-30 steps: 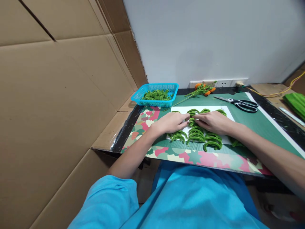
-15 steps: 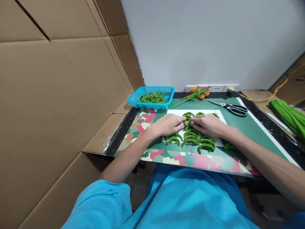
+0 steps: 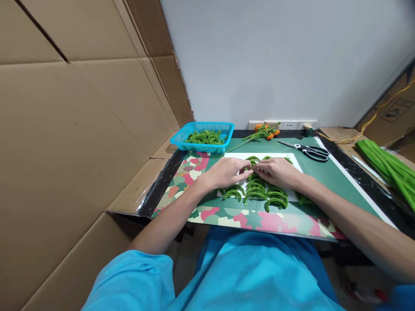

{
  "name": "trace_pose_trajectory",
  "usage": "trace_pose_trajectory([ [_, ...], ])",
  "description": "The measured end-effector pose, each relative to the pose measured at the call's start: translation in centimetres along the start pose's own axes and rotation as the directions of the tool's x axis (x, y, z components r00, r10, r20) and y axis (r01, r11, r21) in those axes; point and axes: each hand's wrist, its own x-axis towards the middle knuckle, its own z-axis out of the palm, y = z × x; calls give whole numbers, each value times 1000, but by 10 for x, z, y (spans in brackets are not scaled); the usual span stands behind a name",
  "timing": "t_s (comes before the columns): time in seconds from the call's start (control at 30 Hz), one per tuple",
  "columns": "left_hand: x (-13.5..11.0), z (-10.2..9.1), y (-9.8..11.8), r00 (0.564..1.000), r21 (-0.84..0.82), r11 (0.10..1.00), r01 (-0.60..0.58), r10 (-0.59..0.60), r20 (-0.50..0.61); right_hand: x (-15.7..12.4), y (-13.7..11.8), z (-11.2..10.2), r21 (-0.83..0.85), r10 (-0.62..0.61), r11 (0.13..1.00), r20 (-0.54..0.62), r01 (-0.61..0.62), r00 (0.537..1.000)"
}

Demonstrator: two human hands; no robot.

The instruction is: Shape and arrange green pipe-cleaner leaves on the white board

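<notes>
Left hand (image 3: 228,171) and right hand (image 3: 279,171), fingertips close together over white sheet (image 3: 296,166); cannot tell whether grasping a piece. Middle stack of green fuzzy arcs (image 3: 255,188): on sheet, just to near side of fingertips, about equally close to both. Long axis crosswise, left to right; crowns pointing away, ends toward near side.

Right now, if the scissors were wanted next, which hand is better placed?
Probably the right hand: the scissors lie toward its side, while the left hand would have to reach past it. Both hands are among curved green strips.
</notes>
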Motion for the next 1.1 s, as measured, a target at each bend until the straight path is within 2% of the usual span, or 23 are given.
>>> trace_pose_trajectory([
  [0.3, 1, 3, -3, 1000, -48, 999, -13, 13, -3, 1, 2, -2, -2, -1, 1000, -2, 1, 1000],
  [0.47, 1, 5, -5, 995, -81, 996, -41, 33, -98, 0, 3, 0, -27, -38, 999, -116, 35, 992],
  [0.53, 1, 8, -6, 987, -102, 994, -40, 24, -159, -1, 3, 2, -32, -82, 997, -213, 77, 974],
  [0.63, 2, 11, -8, 971, -179, 984, -21, -22, -238, -1, 3, 3, -67, -167, 986, -350, 153, 922],
  [0.77, 2, 9, -5, 948, -354, 935, 0, -112, -297, -2, 2, 3, -190, -248, 965, -458, 179, 854],
  [0.9, 4, 7, 0, 941, -502, 865, -13, -158, -298, -2, 1, 1, -286, -303, 943, -518, 172, 800],
  [1.1, 7, 11, 3, 941, -677, 736, -19, -215, -260, -3, -3, -5, -331, -330, 930, -558, 161, 762],
])
